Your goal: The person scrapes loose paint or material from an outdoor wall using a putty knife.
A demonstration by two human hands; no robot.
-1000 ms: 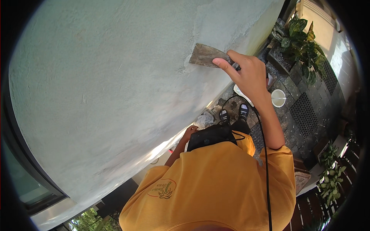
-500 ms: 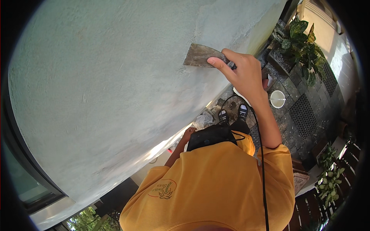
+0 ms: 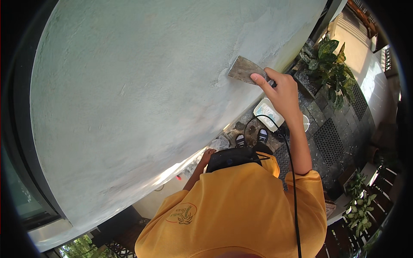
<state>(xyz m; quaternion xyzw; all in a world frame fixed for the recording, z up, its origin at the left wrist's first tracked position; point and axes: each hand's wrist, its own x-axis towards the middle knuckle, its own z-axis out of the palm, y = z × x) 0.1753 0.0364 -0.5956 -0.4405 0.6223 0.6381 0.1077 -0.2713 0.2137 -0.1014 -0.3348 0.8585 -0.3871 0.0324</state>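
Up at the pale grey-white wall (image 3: 129, 81), my right hand (image 3: 282, 92) grips a putty knife (image 3: 246, 70) with a wide, stained metal blade. My thumb presses on one face of the blade and the fingers wrap behind it, hiding the handle. The blade lies over a patch of rough, uneven plaster; whether its edge touches the wall is hard to tell. My left hand (image 3: 208, 155) hangs low by my waist, close to the wall's lower edge. It is small in view and partly behind the black bag (image 3: 230, 158), so its fingers cannot be made out.
Below my right forearm, a white rectangular tub (image 3: 267, 112) sits on the paving, with a round white bucket (image 3: 306, 123) beside it. A leafy plant (image 3: 331, 64) grows at the wall's far end. A black cable (image 3: 293, 189) runs down my front. Crumpled plastic (image 3: 220, 142) lies near my feet.
My right hand and the putty knife have shifted right and slightly down in the picture, and the blade has tilted. The white tub now shows more fully; the bucket is partly covered by my forearm.
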